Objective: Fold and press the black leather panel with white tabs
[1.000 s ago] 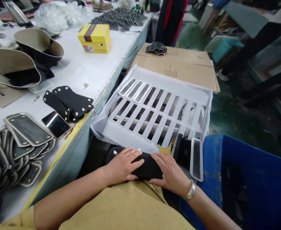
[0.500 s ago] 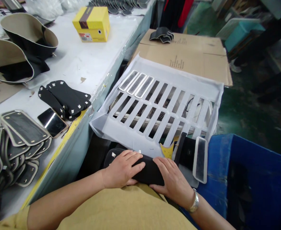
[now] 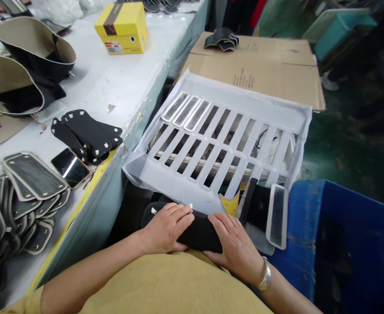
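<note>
A black oblong fabric piece (image 3: 196, 233) with small white tabs lies on my lap. My left hand (image 3: 167, 229) lies flat on its left half with the thumb under its near edge. My right hand (image 3: 236, 244), a metal watch at the wrist, presses the right end. Just beyond it is a white slotted template sheet (image 3: 175, 181) with three grey-and-white strips (image 3: 187, 110) set in its far-left slots. One more white-edged grey strip (image 3: 277, 216) lies to the right of my right hand.
A white worktable (image 3: 107, 87) on the left carries a pile of black pieces (image 3: 85, 135), a phone (image 3: 70, 167), stacked beige-edged pieces (image 3: 25, 192), curved beige shells (image 3: 35, 43) and a yellow box (image 3: 123, 27). Cardboard (image 3: 260, 69) lies behind the sheet; a blue bin (image 3: 351, 218) stands at the right.
Both hands stay on the black piece, barely shifting. The view has tilted slightly down, so everything sits a little higher in frame.
</note>
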A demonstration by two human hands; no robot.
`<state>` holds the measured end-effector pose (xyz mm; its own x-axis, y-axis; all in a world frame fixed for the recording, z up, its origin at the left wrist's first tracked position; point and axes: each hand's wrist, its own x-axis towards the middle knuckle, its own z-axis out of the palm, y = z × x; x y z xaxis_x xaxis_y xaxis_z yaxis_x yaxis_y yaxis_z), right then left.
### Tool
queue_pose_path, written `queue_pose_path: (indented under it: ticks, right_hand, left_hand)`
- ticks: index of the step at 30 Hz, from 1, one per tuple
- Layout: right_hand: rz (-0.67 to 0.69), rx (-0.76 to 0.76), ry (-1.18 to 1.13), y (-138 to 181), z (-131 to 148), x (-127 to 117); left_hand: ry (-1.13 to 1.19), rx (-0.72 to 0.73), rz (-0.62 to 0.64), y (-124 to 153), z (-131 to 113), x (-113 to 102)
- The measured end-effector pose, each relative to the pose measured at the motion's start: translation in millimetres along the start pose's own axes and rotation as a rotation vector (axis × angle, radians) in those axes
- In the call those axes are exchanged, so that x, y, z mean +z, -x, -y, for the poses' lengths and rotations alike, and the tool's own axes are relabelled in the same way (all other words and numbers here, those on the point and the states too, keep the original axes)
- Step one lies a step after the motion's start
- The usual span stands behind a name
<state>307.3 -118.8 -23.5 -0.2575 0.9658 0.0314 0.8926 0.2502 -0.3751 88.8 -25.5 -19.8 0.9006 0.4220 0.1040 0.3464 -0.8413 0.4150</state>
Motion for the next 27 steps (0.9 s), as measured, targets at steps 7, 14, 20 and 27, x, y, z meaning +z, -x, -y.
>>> queue_pose_path:
  ticks: [7,14,20,27]
  right_hand:
    - [-0.034,-0.079,0.049,4.2,-1.8,1.9]
    - [-0.037,-0.126,0.150,14.3,2.4,4.4]
    - [-0.055,-0.182,0.225,20.5,5.8,5.2]
    - [-0.064,-0.231,0.263,21.6,10.7,2.8]
  left_hand:
    - [-0.051,0.063,0.039,6.6,-0.1,-4.9]
    - [-0.108,0.107,0.019,14.4,-0.3,0.7]
    - [-0.154,0.144,-0.011,20.9,-4.1,0.4]
    - [-0.176,0.171,0.030,23.7,-6.5,1.0]
